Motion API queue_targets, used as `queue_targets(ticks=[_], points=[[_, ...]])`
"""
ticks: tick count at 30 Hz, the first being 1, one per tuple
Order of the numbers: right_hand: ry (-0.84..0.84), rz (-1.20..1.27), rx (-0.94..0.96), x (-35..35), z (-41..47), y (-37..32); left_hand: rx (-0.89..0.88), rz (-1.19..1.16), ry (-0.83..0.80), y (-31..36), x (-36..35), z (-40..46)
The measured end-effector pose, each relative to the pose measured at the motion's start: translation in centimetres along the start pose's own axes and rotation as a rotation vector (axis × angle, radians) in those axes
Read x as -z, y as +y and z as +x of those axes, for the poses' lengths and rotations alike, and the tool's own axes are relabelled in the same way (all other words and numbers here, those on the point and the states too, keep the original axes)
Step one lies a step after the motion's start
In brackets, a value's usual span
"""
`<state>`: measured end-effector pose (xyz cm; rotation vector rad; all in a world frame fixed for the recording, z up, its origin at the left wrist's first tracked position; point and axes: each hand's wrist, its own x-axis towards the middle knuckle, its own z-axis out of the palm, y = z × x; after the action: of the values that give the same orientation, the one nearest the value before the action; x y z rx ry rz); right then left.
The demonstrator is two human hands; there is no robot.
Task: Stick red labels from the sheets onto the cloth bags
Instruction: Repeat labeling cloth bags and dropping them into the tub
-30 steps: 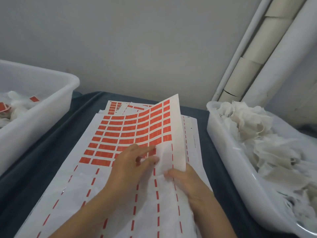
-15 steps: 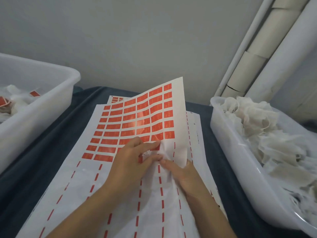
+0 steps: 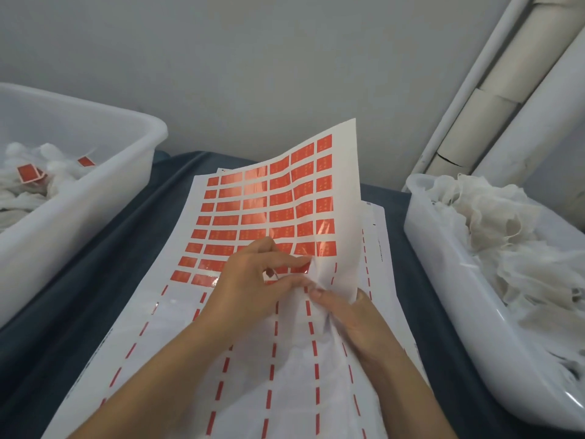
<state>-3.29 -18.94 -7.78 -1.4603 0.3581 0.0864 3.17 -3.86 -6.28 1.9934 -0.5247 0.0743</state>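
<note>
In the head view, a label sheet [image 3: 278, 201] is held curled upward over a dark blue cloth-covered table [image 3: 104, 258], with more sheets stacked beneath it. The left hand [image 3: 253, 277] is pinched, thumb against forefinger, on a red label [image 3: 300, 268] at the near edge of the remaining block, and the label's corner appears lifted from the backing. The right hand [image 3: 354, 315] is closed on the crumpled, already stripped part of the sheet just beside that label, the thumb on top and the fingers hidden underneath.

The step in hand is judged to be the peeling of one label. The next move is judged to call for a clean pull away from the backing without folding the adhesive on itself, and then for a cloth bag to be taken from the right tub [image 3: 443, 248], where the unlabelled bags [image 3: 493, 223] are heaped.

Two white plastic tubs are counted, one on each side. In the left tub [image 3: 126, 160], labelled bags [image 3: 34, 179] lie with two red labels showing. On the sheet, six columns of labels are counted; the rows are partly hidden by the hands. The bags cannot be counted in either heap.
</note>
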Motion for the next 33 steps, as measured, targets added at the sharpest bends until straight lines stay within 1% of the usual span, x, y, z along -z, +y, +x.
queue_targets(ticks=[3, 7, 13, 18, 22, 26, 29, 30, 32, 33], points=[[-0.003, -0.005, 0.007, 0.0, -0.1, 0.0, -0.026, -0.022, -0.028, 0.1, 0.5, 0.1], [-0.014, -0.025, 0.0, 0.0, -0.1, 0.1, 0.022, -0.007, -0.087, 0.3, 1.2, 0.4], [0.02, -0.063, -0.002, -0.1, 0.1, 0.1, 0.016, -0.041, -0.047, 0.6, 0.8, 0.1], [0.04, -0.116, 0.022, -0.2, -0.2, 0.0, 0.047, -0.104, -0.056, 0.6, 1.3, 0.3], [0.023, -0.103, 0.018, -0.3, -0.3, -0.2, 0.021, -0.051, -0.065, 0.6, 1.2, 0.3], [-0.002, -0.071, 0.028, -0.4, -0.6, -0.4, -0.018, 0.02, 0.037, 0.6, 1.0, 0.2], [0.01, -0.071, 0.052, -0.2, -0.6, -0.5, 0.051, 0.049, 0.105, 0.6, 0.9, 0.3], [0.03, -0.072, 0.065, -0.1, -0.6, -0.5, 0.109, 0.01, 0.17, 0.6, 1.1, 0.4], [0.105, -0.098, 0.087, -0.1, -0.5, -0.6, 0.2, -0.144, 0.342, 0.7, 1.9, 0.6], [0.171, -0.16, 0.114, -0.3, -0.4, -0.7, 0.176, -0.19, 0.415, 0.8, 2.3, 0.6]])
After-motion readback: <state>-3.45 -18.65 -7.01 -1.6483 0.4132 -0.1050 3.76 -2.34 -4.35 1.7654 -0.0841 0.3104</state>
